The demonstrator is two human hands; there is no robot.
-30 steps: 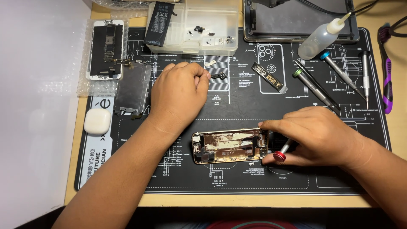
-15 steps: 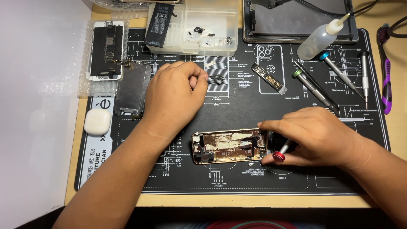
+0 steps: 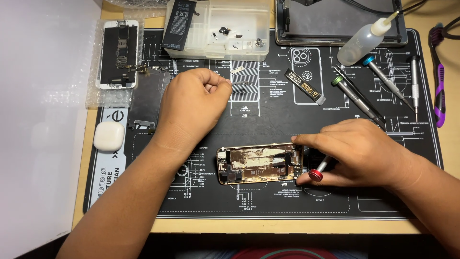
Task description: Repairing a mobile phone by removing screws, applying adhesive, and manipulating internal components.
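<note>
Two hands work over the black printed rubber repair mat (image 3: 268, 120). The right hand (image 3: 357, 153), closed on a red-capped metal screwdriver (image 3: 319, 169), steadies the opened gold phone chassis (image 3: 258, 164) at mat centre. The left hand (image 3: 194, 108), at 11 o'clock from the chassis, pinches a small dark metal part (image 3: 242, 84). Risk: the part may slip and roll away, or the driver may scratch the chassis. The mat lies on a tan wooden table (image 3: 441, 139).

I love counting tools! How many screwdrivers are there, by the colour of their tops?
Red-capped screwdriver, in the right hand: 1
Green-capped screwdriver: 1
Blue-capped screwdriver: 1
Plain silver screwdriver: 1
Total: 4
</note>
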